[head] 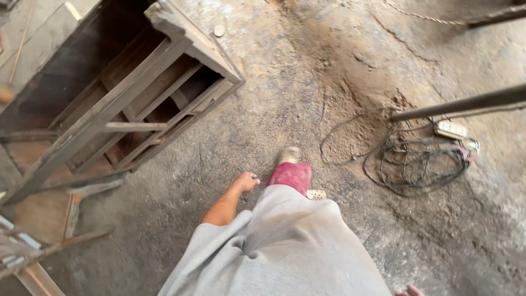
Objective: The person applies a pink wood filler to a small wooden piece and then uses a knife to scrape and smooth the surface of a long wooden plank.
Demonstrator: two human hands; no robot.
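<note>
Left hand loosely curled, empty, swinging beside the leg mid-stride. Right hand barely in frame; grip undeterminable. Nearest item: wooden cabinet frame, tipped on dirt floor, left. Tangled cable lies right.

The left hand hangs curled and empty beside a red trouser leg, right of the dark wooden cabinet frame lying on the dusty floor. Well right of the frame, tangled cable with a power strip. Right hand's fingertips show at the bottom edge.
</note>
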